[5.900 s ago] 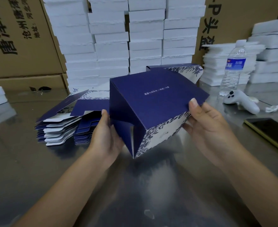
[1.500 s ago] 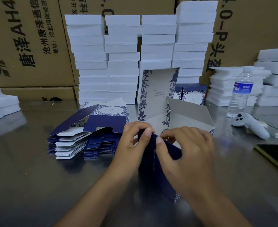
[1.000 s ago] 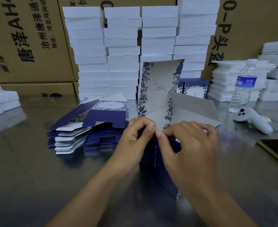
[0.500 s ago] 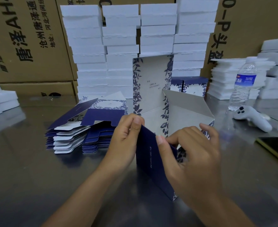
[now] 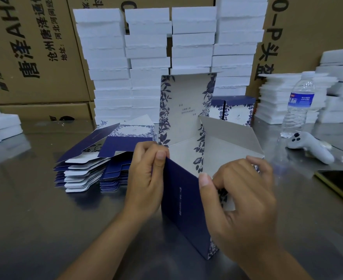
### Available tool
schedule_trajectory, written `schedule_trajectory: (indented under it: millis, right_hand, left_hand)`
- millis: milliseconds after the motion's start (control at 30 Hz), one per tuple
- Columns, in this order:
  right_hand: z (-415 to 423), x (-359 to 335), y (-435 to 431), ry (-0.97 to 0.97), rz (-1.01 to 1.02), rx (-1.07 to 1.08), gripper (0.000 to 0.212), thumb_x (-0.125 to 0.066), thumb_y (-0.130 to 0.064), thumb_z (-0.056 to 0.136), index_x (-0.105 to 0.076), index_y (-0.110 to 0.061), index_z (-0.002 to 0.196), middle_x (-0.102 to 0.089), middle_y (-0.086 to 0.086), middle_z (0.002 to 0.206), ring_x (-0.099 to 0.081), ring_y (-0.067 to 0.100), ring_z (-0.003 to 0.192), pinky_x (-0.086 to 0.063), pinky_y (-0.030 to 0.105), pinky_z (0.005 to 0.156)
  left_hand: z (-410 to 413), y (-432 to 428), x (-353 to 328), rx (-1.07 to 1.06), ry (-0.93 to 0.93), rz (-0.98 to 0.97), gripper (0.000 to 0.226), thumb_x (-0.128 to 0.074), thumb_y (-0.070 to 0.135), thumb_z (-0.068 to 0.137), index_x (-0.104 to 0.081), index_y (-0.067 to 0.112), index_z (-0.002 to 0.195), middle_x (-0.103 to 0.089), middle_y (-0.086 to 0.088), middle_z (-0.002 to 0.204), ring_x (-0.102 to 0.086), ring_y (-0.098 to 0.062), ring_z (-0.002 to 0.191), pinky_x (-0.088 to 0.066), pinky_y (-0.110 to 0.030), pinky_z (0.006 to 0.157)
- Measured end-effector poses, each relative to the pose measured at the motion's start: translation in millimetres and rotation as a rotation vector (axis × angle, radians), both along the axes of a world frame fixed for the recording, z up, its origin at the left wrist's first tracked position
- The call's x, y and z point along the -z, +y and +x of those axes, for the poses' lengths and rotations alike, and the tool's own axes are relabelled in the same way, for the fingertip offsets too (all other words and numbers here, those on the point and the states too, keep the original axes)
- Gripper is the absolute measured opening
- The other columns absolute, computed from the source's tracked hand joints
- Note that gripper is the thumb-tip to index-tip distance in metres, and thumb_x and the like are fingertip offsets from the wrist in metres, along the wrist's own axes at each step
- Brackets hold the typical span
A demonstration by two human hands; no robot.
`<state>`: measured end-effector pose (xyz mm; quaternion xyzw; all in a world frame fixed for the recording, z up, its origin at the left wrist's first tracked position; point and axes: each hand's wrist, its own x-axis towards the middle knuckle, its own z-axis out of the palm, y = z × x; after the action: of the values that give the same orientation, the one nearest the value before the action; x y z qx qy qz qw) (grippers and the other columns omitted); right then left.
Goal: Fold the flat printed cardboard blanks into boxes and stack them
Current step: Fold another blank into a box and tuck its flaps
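The half-made box [image 5: 183, 215] stands upright on the steel table [image 5: 29, 229] at the centre, just in front of the person, mouth upward so its walls can be squared from above. The left hand [image 5: 146, 178] pinches the top corner of the navy front wall at nine o'clock of the box, thumb and forefinger curled on the edge. The right hand [image 5: 243, 201] grips the corner at three o'clock, thumb outside and fingers curled over the rim, likely bracing the wall while a side panel tucks in. The printed lid [image 5: 186, 110] stands up at twelve o'clock and a plain grey flap [image 5: 231, 142] splays toward two o'clock, both out of the fingers' way. The pile of flat blanks [image 5: 89, 164] lies at ten o'clock, within the left hand's reach; finished boxes [image 5: 237, 110] stand at one o'clock near the back, where I judge this one belongs once closed
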<state>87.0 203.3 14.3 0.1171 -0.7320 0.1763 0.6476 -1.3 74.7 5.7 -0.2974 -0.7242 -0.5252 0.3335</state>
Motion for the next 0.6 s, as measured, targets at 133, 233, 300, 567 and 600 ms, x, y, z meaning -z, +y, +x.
schedule_trajectory:
  millis: [133, 233, 300, 567, 600]
  right_hand:
    - [1.2, -0.7, 2.8, 0.059, 0.024, -0.006, 0.039, -0.054, -0.014, 0.085, -0.046, -0.008, 0.047, -0.045, 0.001, 0.049, -0.051, 0.023, 0.05, -0.035, 0.036, 0.085]
    - [0.3, -1.2, 4.5, 0.057, 0.015, -0.017, 0.041, -0.051, -0.015, 0.088, -0.046, -0.007, 0.048, -0.045, 0.001, 0.049, -0.049, 0.023, 0.05, -0.034, 0.033, 0.086]
    - [-1.2, -1.2, 4.5, 0.034, 0.015, -0.039, 0.041, -0.049, -0.017, 0.09, -0.047, -0.007, 0.05, -0.046, 0.001, 0.051, -0.048, 0.022, 0.051, -0.035, 0.032, 0.085]
    - [-2.1, -12.8, 18.0, 0.107, -0.072, -0.106, 0.025, -0.043, -0.02, 0.093, -0.057, -0.01, 0.075, -0.054, 0.002, 0.077, -0.045, 0.015, 0.079, -0.036, 0.034, 0.076]
    - [-2.8, -14.8, 22.2, 0.122, -0.16, -0.093, 0.013, -0.045, -0.019, 0.091, -0.053, -0.014, 0.082, -0.05, 0.0, 0.082, -0.042, 0.012, 0.082, -0.035, 0.028, 0.079]
  left_hand:
    - [-0.2, 3.6, 0.7, 0.069, 0.008, -0.002, 0.033, -0.027, 0.048, 0.098, -0.045, 0.03, 0.078, -0.043, 0.007, 0.08, -0.043, -0.002, 0.075, -0.033, -0.012, 0.069]
    - [-0.8, 3.7, 0.4, 0.111, -0.06, 0.008, 0.03, -0.03, 0.036, 0.1, -0.045, 0.026, 0.076, -0.041, 0.009, 0.076, -0.041, -0.003, 0.07, -0.033, -0.016, 0.066]
    - [1.1, 4.1, -1.3, 0.156, -0.139, 0.028, 0.028, -0.031, 0.032, 0.099, -0.045, 0.025, 0.075, -0.041, 0.011, 0.072, -0.039, -0.003, 0.066, -0.033, -0.018, 0.063]
    - [14.0, 4.7, -13.5, 0.353, -0.483, 0.179, 0.022, -0.046, 0.054, 0.082, -0.057, 0.035, 0.084, -0.051, 0.003, 0.086, -0.047, -0.01, 0.08, -0.038, -0.023, 0.073]
    - [15.9, 4.5, -15.8, 0.373, -0.512, 0.22, 0.018, -0.055, 0.051, 0.081, -0.06, 0.035, 0.087, -0.052, -0.001, 0.091, -0.049, -0.015, 0.084, -0.038, -0.026, 0.076]
